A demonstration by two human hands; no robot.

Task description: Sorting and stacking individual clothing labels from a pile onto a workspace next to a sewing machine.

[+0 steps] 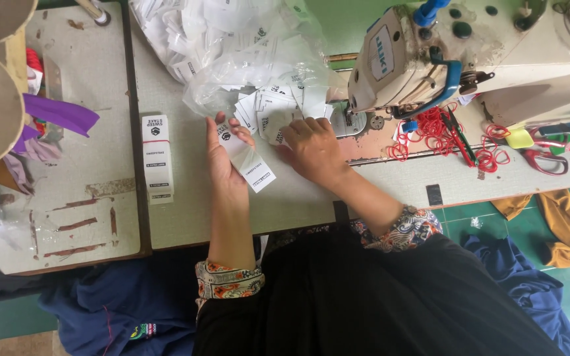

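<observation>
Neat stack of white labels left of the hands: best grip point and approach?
Pinch the stack of white labels across its long edges at mid-length, coming from above. It is a narrow strip lying flat on the table with bare surface on both long sides, so fingers likely fit either side. The left hand is nearest.

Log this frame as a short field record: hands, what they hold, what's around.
left hand: holds a few white labels, fanned over the table
right hand: resting on loose label pile
stacked labels: neat column left of the hands
plastic bag: clear, holds more labels, behind pile
sewing machine: right of pile
rubber bands: red, beside machine
scissors: red handles, far right
</observation>
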